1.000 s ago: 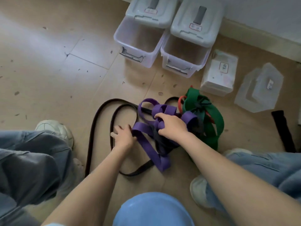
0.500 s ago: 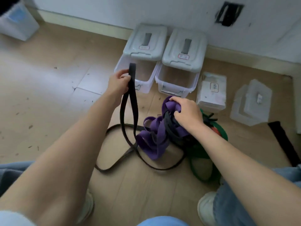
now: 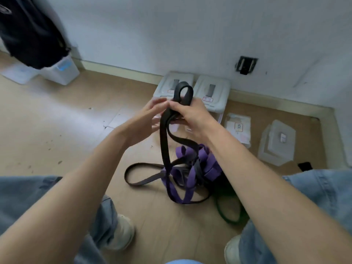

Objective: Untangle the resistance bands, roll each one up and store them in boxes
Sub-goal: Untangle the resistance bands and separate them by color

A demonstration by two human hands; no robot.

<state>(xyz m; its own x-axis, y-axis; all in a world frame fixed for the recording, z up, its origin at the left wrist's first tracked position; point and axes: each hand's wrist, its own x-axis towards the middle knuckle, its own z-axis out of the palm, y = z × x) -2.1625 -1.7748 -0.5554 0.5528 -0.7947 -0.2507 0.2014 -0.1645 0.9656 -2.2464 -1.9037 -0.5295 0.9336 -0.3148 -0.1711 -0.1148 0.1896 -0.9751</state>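
Lifted higher, black band (image 3: pixel 164 141) gripped by both hands (image 3: pixel 190 113); labels unreadable.

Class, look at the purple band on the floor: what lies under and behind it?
The purple band lies knotted with the black band on the wooden floor. A green band shows beside it; the rest is covered.

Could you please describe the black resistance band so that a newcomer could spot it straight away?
Start at the wall, then drop to the two hands raised before it. The black resistance band loops above them and trails to the floor pile, narrower and darker than the purple band.
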